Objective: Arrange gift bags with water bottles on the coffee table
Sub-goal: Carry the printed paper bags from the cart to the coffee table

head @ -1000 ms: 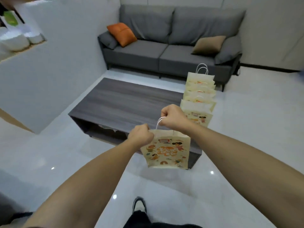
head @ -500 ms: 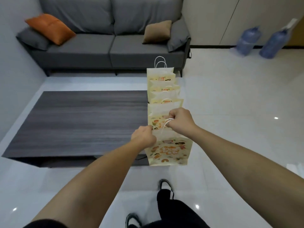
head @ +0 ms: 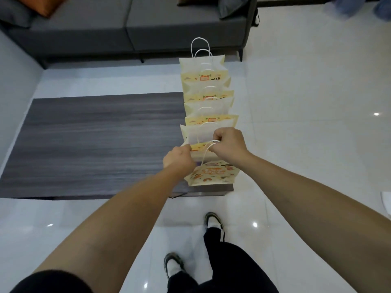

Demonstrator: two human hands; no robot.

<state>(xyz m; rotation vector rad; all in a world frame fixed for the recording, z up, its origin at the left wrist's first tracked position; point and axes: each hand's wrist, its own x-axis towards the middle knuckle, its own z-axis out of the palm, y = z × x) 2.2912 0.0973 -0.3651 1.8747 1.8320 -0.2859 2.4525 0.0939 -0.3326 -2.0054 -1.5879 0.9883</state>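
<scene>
The person is standing at the near edge of the coffee table (head: pixel 95 144) and lowering the nearest gift bag (head: pixel 211 174) onto its near right corner, where it is sitting at, or just above, the tabletop (contact with the wood cannot be told from this angle). The left hand (head: pixel 179 159) is pinching the bag's left top edge, fingers curled over the paper, while the right hand (head: pixel 229 145) is clenching the white twisted handle (head: pixel 208 148) at the right side of the opening. Beyond it, a row of bags (head: pixel 208 102) is running along the table's right edge toward the grey sofa (head: pixel 127 28) at the far side, each standing upright and nearly touching the next. The step in hand appears to be placing this bag as the near end of that row. No water bottle is showing inside any bag from here. Next, the bag is probably needing to be squared up with the line, its base settled flat so it is standing unaided, and only then should both grips be loosened, since the paper may be tipping off the corner otherwise.
</scene>
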